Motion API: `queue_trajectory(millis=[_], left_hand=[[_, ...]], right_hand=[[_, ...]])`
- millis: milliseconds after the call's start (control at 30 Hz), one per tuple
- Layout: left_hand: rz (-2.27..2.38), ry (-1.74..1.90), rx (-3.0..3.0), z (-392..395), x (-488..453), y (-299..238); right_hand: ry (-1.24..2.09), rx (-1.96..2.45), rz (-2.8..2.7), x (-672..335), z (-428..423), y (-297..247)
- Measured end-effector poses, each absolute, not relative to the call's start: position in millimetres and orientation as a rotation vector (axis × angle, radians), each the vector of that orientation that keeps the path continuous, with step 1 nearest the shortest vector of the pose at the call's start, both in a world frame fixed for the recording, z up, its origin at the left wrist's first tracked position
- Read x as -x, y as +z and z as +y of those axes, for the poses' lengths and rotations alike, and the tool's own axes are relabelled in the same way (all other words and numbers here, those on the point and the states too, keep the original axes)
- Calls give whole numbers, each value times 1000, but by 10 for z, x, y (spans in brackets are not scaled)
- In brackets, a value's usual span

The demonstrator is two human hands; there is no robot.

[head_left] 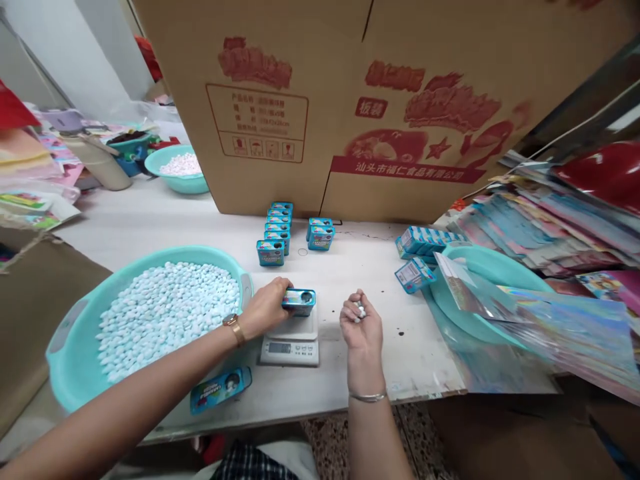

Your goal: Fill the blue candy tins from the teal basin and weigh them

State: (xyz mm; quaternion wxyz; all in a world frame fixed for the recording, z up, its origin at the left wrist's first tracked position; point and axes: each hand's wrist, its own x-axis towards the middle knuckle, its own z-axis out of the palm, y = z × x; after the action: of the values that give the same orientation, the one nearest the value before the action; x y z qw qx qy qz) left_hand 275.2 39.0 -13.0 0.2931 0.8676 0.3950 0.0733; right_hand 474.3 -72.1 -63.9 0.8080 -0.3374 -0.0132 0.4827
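Centrally, a tall printed cardboard carton [325,133] stands at the back of a white worktable [365,260]. At left sits a wide turquoise basin [75,353] filled with pale blue pellets [170,317]; at right, a second basin [500,267] lies partly under shiny plastic sheets [575,323]. A smaller bowl [187,185] of pale pellets sits left of the carton. Between the two basins, a digital scale [305,360] rests near the table's front edge.

Reaching over from the side, the person's left hand [267,310], a watch [233,321] at its wrist, has thumb and fingers closed on the left end of a blue tin [303,301] at the scale's platform; whether the tin's base bears on it cannot be told. Just right of the scale, the right hand [363,328] is turned up, apart from the tin, fingers curled around a few white pellets [361,312].

Matching tins stand in a row [278,235] and a pair [321,235] before the carton, others cluster [430,241] beside the second basin, and one single tin [220,390] lies near the front edge.
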Motion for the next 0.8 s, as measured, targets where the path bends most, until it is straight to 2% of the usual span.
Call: queue_trajectory(millis=[67,167,300,533,800], left_hand=[[1018,250,-2323,347,-2647,-52],[956,534,-2313,267,-2351,155],[1110,770,-2156,146,-1827,401],[1303,736,-2078,-57,-1258,395],[1105,619,-2229,13,-1391,330]], right_hand=[[1025,704,-45,-4810,-795,-711],[1027,671,1,-4866,-897,-792],[999,712,244,-4864,-982,-789],[985,658,380,-4792,-937,-625],[975,711,151,-4638,-690,-363]])
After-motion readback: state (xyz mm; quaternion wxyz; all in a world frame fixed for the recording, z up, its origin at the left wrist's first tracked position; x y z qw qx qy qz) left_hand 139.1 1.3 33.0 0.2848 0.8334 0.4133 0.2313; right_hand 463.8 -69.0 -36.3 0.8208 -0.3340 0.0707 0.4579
